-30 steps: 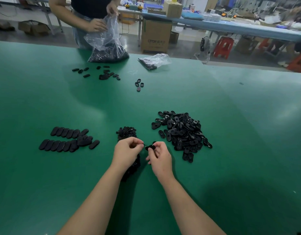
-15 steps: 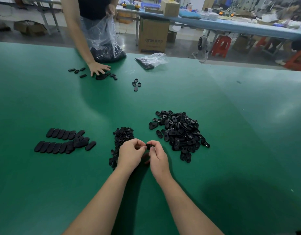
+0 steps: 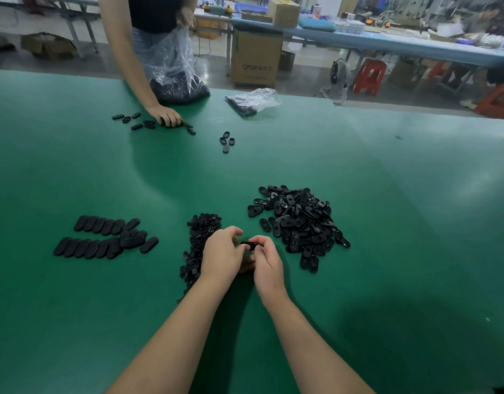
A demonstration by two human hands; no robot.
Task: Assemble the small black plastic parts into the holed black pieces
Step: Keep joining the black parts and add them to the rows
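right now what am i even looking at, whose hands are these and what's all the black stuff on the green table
The picture comes from a camera worn on a person's head, looking down at their own hands. The left hand and right hand pinch one holed black piece between them. On the green table lie a pile of holed black pieces, a heap of small black plastic parts, and rows of finished pieces. Across the table, another person's hand rests on loose pieces beside a plastic bag.
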